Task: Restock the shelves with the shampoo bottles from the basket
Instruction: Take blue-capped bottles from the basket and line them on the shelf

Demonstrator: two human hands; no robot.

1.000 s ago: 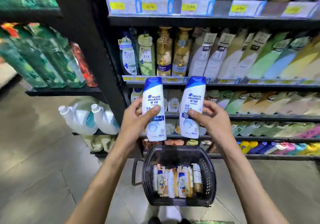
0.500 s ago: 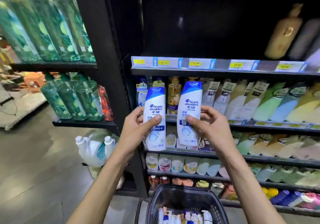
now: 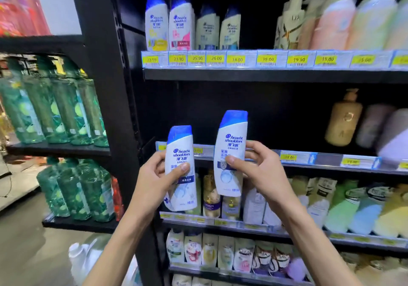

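I hold two white shampoo bottles with blue caps upright in front of the shelving. My left hand (image 3: 154, 179) grips the left shampoo bottle (image 3: 180, 153), thumb across its label. My right hand (image 3: 258, 171) grips the right shampoo bottle (image 3: 233, 140), held a little higher. Both bottles are level with the edge of the middle shelf (image 3: 309, 160), whose left part behind them is dark and bare. Similar blue-capped bottles (image 3: 169, 23) stand on the top shelf (image 3: 242, 75) at its left end. The basket is out of view.
A black upright post (image 3: 106, 87) separates this bay from green bottles (image 3: 55, 109) on the left shelves. Pump bottles (image 3: 344, 118) stand at the right of the middle shelf. Rows of bottles and pouches (image 3: 220, 252) fill the lower shelves. Yellow price tags line the shelf edges.
My view has tilted upward: the basket has dropped out of sight and the top shelf has come into view. Both hands have lifted their bottles, the right one higher, up to the middle shelf.
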